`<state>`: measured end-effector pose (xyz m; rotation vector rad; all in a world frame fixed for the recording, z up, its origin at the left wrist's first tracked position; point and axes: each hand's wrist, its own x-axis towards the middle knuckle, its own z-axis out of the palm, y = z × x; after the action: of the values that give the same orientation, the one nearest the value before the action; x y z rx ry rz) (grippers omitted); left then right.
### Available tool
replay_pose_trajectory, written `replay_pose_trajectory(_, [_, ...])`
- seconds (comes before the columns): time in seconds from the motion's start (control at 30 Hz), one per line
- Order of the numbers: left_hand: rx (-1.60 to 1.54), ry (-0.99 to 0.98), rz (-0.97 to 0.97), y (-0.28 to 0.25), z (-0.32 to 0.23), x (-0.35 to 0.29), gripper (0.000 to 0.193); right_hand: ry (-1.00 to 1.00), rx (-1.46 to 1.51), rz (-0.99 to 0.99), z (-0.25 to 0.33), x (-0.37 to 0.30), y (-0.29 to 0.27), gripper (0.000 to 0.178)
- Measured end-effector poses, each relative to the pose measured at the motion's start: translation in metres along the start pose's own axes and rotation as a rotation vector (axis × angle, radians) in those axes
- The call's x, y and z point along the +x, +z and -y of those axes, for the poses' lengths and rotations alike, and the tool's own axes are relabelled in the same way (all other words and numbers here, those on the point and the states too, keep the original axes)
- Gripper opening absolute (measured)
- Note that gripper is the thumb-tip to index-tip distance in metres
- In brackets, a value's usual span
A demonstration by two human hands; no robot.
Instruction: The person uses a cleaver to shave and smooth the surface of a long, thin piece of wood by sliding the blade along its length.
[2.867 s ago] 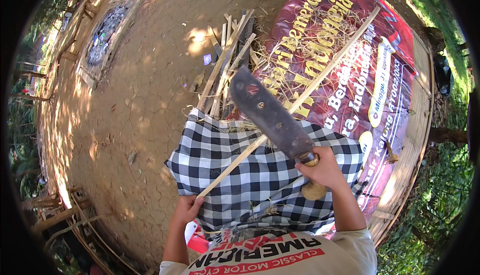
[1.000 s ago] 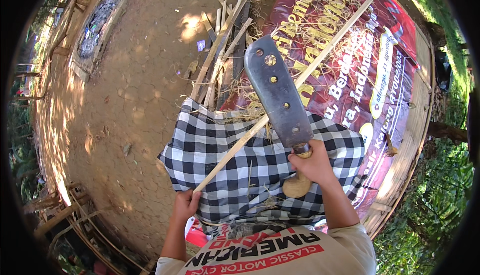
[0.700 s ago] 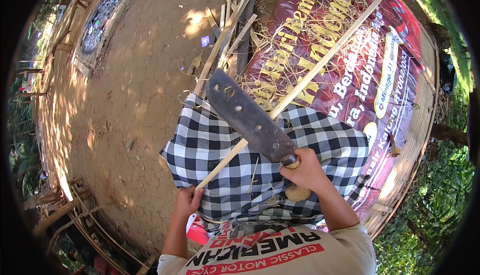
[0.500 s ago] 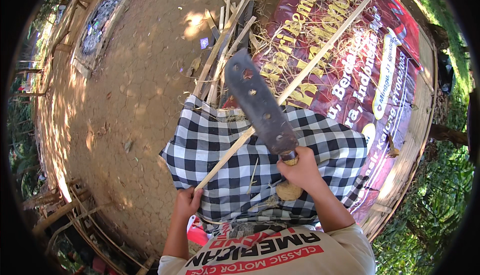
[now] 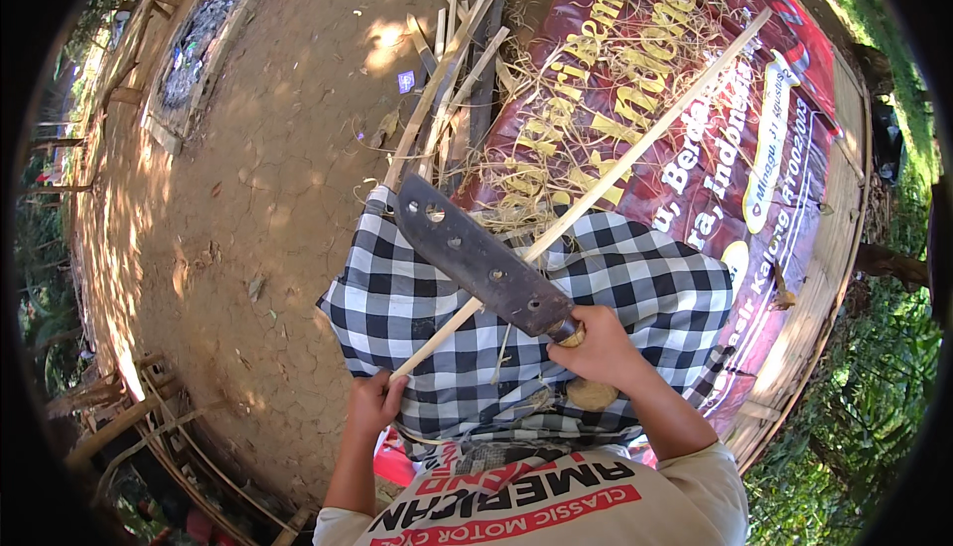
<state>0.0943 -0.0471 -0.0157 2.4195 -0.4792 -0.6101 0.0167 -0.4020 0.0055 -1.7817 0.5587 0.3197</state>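
Observation:
My left hand [image 5: 374, 400] is closed round the near end of a long pale bamboo strip [image 5: 647, 145]. The strip slants away to the far right, over the checked cloth and the banner. In my right hand [image 5: 599, 347] is the handle of a machete [image 5: 483, 266], its wide dark blade pierced with several holes. The blade points to the far left and lies across the strip, covering part of it. The handle's pale, rounded butt [image 5: 592, 393] shows below my right hand. A black-and-white checked cloth [image 5: 650, 293] covers my lap.
Several split bamboo sticks [image 5: 437, 114] lie heaped on the dirt ground [image 5: 288, 218] ahead. Curly shavings [image 5: 620, 69] litter a dark red banner [image 5: 710, 283] at right, bordered by a bamboo edge [image 5: 839, 238]. A framed ash pit [image 5: 204, 45] is far left.
The machete has swung left and lower, its tip moving nearer the cloth's left edge. The strip's far end has shifted right and slightly down. My left hand has barely moved.

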Motion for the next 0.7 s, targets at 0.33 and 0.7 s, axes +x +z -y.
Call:
replay_pose_trajectory(0.33, [-0.049, -0.068, -0.027, 0.003, -0.007, 0.000, 0.037, 0.006, -0.003, -0.268, -0.005, 0.011, 0.012, 0.020])
replay_pose_trajectory(0.7, [0.017, -0.047, -0.049, 0.004, -0.007, 0.001, 0.035, 0.021, -0.004, -0.045, -0.005, 0.007, 0.006, 0.024])
